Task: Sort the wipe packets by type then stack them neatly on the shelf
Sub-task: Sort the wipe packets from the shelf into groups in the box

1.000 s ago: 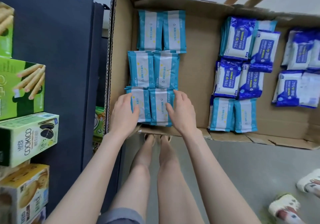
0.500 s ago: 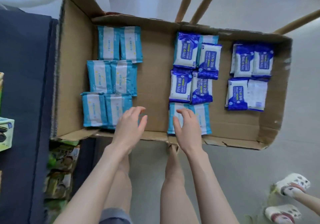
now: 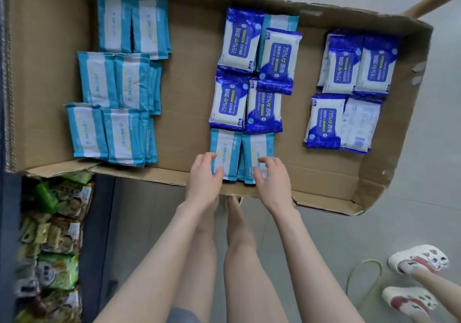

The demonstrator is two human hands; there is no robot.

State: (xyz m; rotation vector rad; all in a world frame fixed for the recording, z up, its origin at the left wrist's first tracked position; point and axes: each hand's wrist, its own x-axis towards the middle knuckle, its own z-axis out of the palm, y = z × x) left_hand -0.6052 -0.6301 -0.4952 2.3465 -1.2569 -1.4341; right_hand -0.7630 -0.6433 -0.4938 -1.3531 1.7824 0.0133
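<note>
Both grips had moved off the light-blue stacks [image 3: 117, 98] at the left end of the cardboard box [image 3: 189, 78] and landed mid-box, at its near edge. A moment earlier only the right one was there, with the left open in the air.

- Left grip [image 3: 204, 176]: thumb on the face of the left light-blue packet [image 3: 225, 148], fingers curled over its left edge. It looked like a pinch.
- Right grip [image 3: 272, 176]: fingers curled down on the right light-blue packet [image 3: 259, 145], thumb at its near end. It was gripping that packet too, as far as could be read.
- Both packets lay flat on the box floor, side by side, touching the dark-blue alcohol wipes [image 3: 247, 73] just beyond them.

Read: the left-end stacks looked finished. This stray pair sat in the dark-blue column, so it was probably next to go left. Another light-blue pack [image 3: 282, 20] peeked out from under the dark-blue ones toward the far wall. Sorting was not finished. A second dark-blue group [image 3: 354, 85] sat at the right end.

Pose: both forearms reached in over the near flap, roughly parallel, palms down.
</note>
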